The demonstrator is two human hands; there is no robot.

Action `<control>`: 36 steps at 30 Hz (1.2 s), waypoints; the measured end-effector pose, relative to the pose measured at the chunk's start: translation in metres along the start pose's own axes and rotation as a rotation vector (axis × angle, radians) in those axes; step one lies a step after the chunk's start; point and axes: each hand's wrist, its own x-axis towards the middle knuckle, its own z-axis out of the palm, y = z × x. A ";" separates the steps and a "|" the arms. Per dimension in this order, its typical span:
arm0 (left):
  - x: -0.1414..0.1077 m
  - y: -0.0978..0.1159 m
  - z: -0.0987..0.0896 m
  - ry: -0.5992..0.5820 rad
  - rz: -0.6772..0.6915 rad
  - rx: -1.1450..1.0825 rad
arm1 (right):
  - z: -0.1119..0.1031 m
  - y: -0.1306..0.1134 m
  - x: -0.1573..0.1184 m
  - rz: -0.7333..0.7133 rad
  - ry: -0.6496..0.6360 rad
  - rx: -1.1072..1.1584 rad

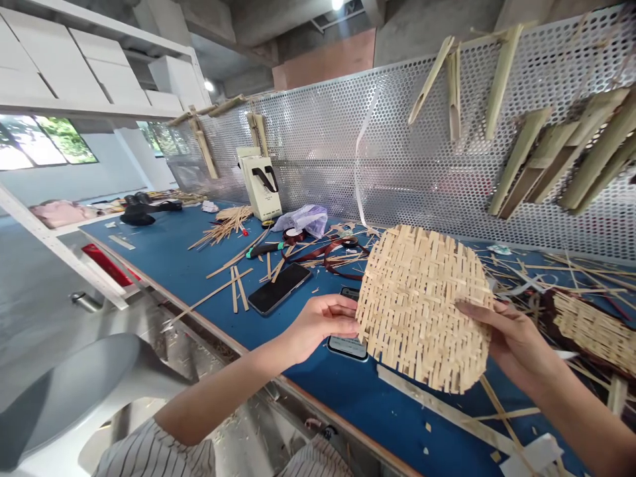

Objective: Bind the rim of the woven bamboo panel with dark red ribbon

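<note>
A roughly oval panel of woven bamboo strips (424, 308) is held up over the blue table, its flat face toward me. My left hand (330, 321) pinches its left edge between thumb and fingers. On the right side my right hand (507, 331) grips it, thumb across the front and fingers behind. Partly covered by the panel and my left hand, a phone with a lit screen (348, 348) lies on the table. A second, dark phone (279, 289) rests farther left.
Bamboo strips (226, 225), brown ribbon (338, 255) and a green-black handled tool (265, 250) litter the blue table (199, 265). Behind stand a cream box (261, 185) and a perforated metal panel (322, 152) hung with bamboo pieces. Another woven piece (596, 331) lies right; a grey stool (89, 391) stands left.
</note>
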 end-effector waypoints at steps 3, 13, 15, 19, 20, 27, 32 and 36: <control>0.002 -0.002 0.001 0.016 -0.010 0.016 | 0.001 0.000 -0.004 -0.017 0.044 0.021; 0.002 0.005 0.008 -0.052 -0.094 0.085 | -0.001 -0.001 -0.007 -0.075 0.010 -0.004; 0.002 0.004 0.009 -0.054 -0.091 0.131 | 0.001 -0.001 -0.008 -0.090 0.021 -0.010; 0.003 0.004 0.013 -0.106 -0.117 0.169 | 0.002 0.000 -0.009 -0.109 0.014 -0.028; 0.004 0.005 0.013 -0.121 -0.126 0.162 | 0.002 0.001 -0.009 -0.113 0.002 -0.036; 0.014 0.012 0.010 -0.080 -0.093 0.071 | 0.011 0.007 -0.021 -0.071 -0.166 -0.093; 0.015 0.007 0.004 -0.058 -0.132 0.197 | 0.014 0.015 -0.019 -0.019 -0.261 -0.092; 0.013 0.012 -0.002 -0.048 -0.097 0.168 | 0.017 0.015 -0.022 -0.005 -0.303 -0.039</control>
